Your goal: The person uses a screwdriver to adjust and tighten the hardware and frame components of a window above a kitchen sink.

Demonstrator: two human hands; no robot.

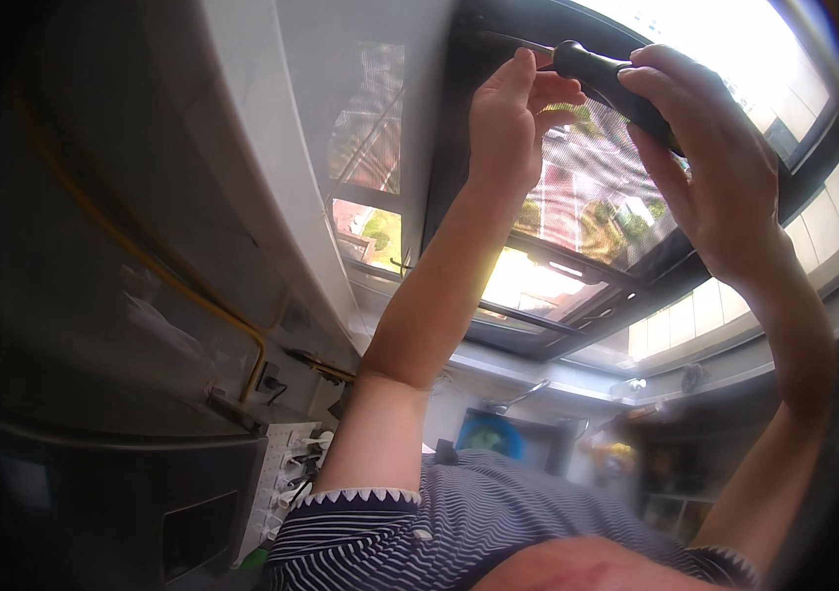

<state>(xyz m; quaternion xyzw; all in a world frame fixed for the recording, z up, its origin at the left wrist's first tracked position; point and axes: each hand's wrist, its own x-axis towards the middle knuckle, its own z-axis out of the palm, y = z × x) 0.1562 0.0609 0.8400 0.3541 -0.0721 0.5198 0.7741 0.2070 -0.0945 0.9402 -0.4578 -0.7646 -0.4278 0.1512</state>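
A screwdriver (597, 74) with a thick black handle is raised against the dark window frame (469, 108), its thin metal shaft pointing left. My right hand (720, 163) is closed round the rear of the handle. At the shaft, just ahead of the handle, my left hand (508, 128) steadies it between the thumb and fingertips, the other fingers loosely curled. The tip reaches the dark upper part of the frame; what it touches there is too dark to make out. Behind both hands is a mesh window screen (577, 187).
A white wall edge (287, 187) runs down the left of the window. Lower left are a yellow pipe (159, 261), a dark appliance (124, 502) and a white perforated rack (277, 483) with small items. A tap (528, 394) and a round blue object (490, 436) show below the window.
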